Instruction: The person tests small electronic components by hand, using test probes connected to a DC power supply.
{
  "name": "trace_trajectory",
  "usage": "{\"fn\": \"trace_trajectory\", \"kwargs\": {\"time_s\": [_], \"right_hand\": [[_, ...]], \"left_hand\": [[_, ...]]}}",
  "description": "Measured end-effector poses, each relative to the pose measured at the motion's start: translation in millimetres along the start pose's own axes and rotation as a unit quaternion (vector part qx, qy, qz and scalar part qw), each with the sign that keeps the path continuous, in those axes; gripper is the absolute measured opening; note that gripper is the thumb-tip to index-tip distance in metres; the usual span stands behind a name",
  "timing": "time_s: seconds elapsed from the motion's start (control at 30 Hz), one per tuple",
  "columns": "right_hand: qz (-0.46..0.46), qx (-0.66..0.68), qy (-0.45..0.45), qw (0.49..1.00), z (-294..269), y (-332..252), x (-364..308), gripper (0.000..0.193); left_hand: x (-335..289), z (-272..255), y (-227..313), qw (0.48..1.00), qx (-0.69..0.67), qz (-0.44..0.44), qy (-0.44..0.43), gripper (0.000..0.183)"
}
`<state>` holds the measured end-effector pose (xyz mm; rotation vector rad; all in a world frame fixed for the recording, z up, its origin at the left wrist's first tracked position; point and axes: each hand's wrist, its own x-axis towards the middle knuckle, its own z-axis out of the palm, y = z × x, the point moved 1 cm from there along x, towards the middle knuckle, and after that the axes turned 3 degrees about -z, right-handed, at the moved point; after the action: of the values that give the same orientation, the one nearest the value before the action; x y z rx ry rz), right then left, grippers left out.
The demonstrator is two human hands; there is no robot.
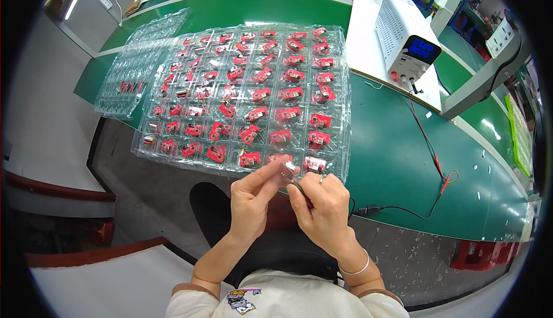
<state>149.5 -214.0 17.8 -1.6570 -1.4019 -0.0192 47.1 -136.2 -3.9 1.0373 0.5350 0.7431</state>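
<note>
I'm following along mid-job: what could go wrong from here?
First, the small part is pinched in the fingertips of the left hand, so it might slip and fall among the red boards in the clear tray.
Second, the black cable runs near the edge of the green table, close to the right hand; an arm movement could perhaps snag it.

Small held piece (pixel 287 169), perhaps a board, partly hidden
</note>
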Motion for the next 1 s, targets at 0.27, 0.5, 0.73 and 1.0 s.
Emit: {"fn": "trace_trajectory", "kwargs": {"time_s": [0.27, 0.5, 0.73, 1.0], "right_hand": [[0.007, 0.020, 0.036, 0.999, -4.9, 0.6, 0.8, 0.026], [0.008, 0.003, 0.020, 1.000, -7.5, 0.8, 0.2, 0.030], [0.022, 0.017, 0.024, 0.999, -7.6, 2.5, 0.4, 0.029], [0.034, 0.029, 0.024, 0.999, -7.0, 2.7, 0.2, 0.028]], "left_hand": [[-3.4, -0.7, 1.1, 0.996, 0.017, -0.021, -0.080, 0.038], [4.3, -0.3, 7.3, 0.929, 0.306, 0.175, -0.109, 0.049], [8.5, -2.6, 7.4, 0.903, 0.355, 0.215, -0.109, 0.046], [10.0, -4.7, 4.9, 0.900, 0.361, 0.219, -0.109, 0.046]]}}
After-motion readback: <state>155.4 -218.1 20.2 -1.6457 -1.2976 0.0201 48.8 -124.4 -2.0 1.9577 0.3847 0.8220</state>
